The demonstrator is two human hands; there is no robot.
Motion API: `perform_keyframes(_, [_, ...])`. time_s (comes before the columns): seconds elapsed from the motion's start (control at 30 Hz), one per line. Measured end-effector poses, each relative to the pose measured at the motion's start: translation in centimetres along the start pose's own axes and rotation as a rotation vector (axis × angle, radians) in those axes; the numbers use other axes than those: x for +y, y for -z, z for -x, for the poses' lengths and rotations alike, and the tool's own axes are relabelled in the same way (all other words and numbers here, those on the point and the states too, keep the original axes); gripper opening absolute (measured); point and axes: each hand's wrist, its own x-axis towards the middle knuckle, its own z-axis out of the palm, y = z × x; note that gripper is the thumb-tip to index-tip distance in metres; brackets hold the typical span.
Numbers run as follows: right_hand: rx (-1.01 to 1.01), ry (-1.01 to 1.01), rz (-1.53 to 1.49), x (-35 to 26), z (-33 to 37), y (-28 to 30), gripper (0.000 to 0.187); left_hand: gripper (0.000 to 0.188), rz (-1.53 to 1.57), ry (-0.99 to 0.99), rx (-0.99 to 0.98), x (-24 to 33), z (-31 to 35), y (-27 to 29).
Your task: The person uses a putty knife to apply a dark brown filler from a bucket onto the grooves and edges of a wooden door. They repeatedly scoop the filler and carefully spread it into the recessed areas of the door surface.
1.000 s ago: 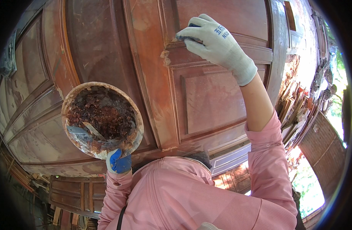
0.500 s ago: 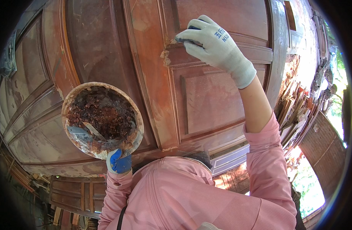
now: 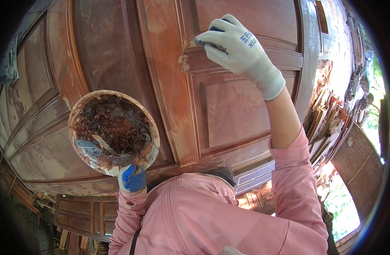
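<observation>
My left hand [image 3: 132, 179], in a white glove with a blue palm, grips the near rim of a round bowl [image 3: 81, 105]. Dark reddish-brown, crumbly paste [image 3: 114, 121] coats the inside of the bowl. In it lie a flat metal scraper blade [image 3: 86, 144] and a thin light strip [image 3: 104, 144]. My right hand [image 3: 236, 47], gloved in white, is closed in a pinch over a brown panelled wooden door [image 3: 169, 80], near a joint in its frame. What the fingertips hold, if anything, is hidden. Pale brown patches of filler [image 3: 184, 63] mark that joint.
Another panelled door section [image 3: 38, 114] spreads to the left. A smaller brown panel [image 3: 78, 212] lies low at the left. Stacked wood scraps [image 3: 326, 114] stand at the right, beside a corrugated brown sheet [image 3: 359, 159]. A pale slatted piece [image 3: 254, 176] sits by my waist.
My right hand has shifted very slightly right and down, still pinched near the same joint. My left hand and the bowl have barely moved.
</observation>
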Motion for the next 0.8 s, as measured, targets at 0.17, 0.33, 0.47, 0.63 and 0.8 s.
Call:
perform_keyframes(0.17, [0.134,-0.036,-0.025,-1.0,1.5,-1.5,0.021,0.077,-0.018,-0.018,0.005,0.0,0.0,-0.5])
perform_keyframes(0.33, [0.222,-0.031,-0.044,-1.6,3.1,-3.6,0.028,0.077,0.000,-0.014,0.014,0.0,0.0,-0.4])
perform_keyframes(0.47, [0.214,0.005,0.064,-1.8,4.0,-4.6,0.028,0.076,0.002,0.035,0.049,0.1,0.1,0.6])
perform_keyframes(0.63, [0.156,-0.029,-0.044,-1.5,3.4,-3.4,0.024,0.073,-0.005,0.056,0.079,0.5,0.3,-0.3])
perform_keyframes(0.8, [0.166,-0.021,-0.080,-1.7,2.8,-3.1,0.023,0.062,0.011,-0.012,-0.023,0.1,0.0,-1.0])
